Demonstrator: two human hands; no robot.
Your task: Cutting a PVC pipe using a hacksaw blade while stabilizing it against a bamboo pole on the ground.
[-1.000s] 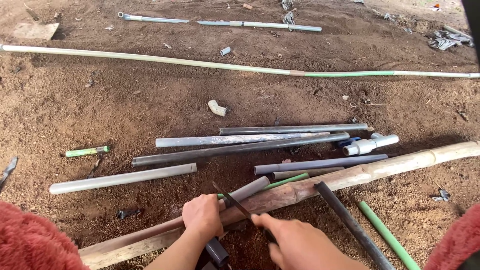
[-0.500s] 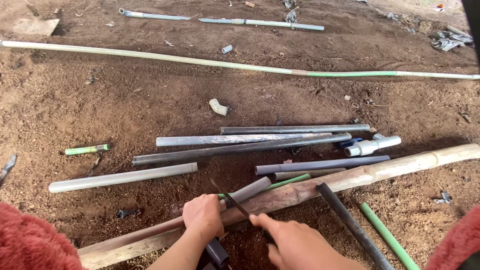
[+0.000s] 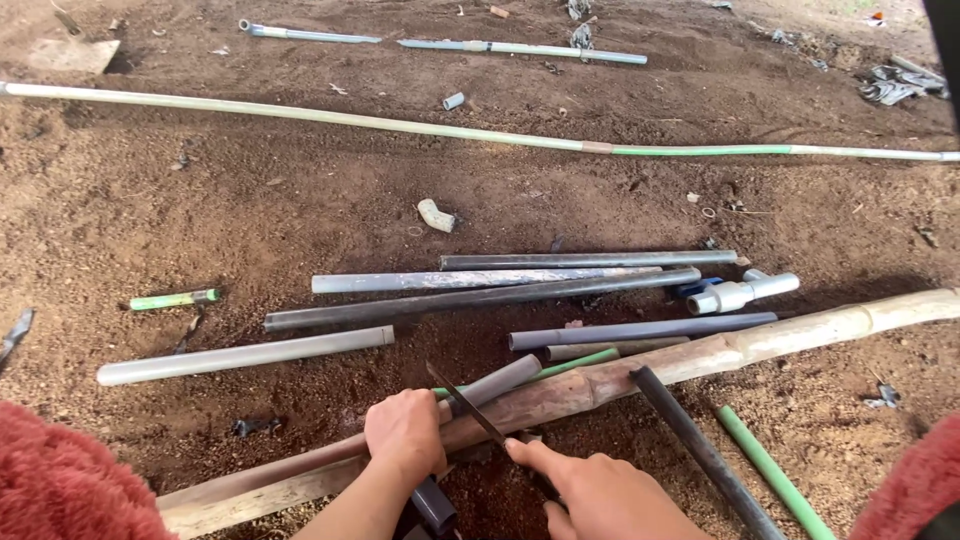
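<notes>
Clearly, at the bottom centre, the left hand (image 3: 405, 435) is clamped on a grey pipe (image 3: 490, 385) propped across the wooden pole (image 3: 700, 358) for steadiness, while the right hand (image 3: 600, 495), closed on the hacksaw blade (image 3: 465, 405), lays it across that pipe

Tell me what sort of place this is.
Probably an outdoor work patch on bare dirt ground. Cut grey pipes lie scattered beside a long wooden pole, and the right hand works a saw blade.

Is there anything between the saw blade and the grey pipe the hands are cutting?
Nothing visible. The thin dark saw blade lies right across the short grey plastic pipe, which rests on the long wooden pole. The left hand grips the pipe; the right hand guides the blade.
</notes>
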